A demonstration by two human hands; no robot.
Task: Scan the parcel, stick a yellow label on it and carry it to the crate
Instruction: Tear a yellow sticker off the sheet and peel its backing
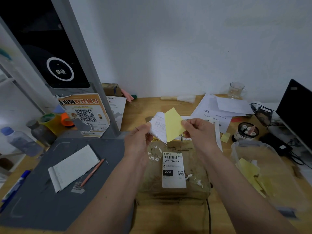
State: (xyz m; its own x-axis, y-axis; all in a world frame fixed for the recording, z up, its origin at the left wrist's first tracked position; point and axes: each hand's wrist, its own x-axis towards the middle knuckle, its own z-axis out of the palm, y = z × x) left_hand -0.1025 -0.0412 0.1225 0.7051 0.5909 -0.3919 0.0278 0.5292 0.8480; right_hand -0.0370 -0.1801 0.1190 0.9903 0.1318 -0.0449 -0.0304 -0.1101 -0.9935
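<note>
- The parcel (173,173), a brown package wrapped in clear film, lies flat on the wooden surface (148,105) directly below my hands, between my forearms. Its white shipping label (173,169) faces up and reads 220-220-C40.
- My right hand (198,130) pinches the yellow label (173,125) at its right edge, held up above the parcel and not touching it.
- My left hand (136,139) pinches the white backing sheet (158,127), which curls away from the yellow label's left side.
- A clear plastic container (263,168) holding yellow paper scraps stands to the parcel's right.
- A notepad (72,168) and pencil (92,172) rest on the grey platform (38,200) to the left.
- Loose papers (219,107) and a glass mug (236,90) sit near the wall.
</note>
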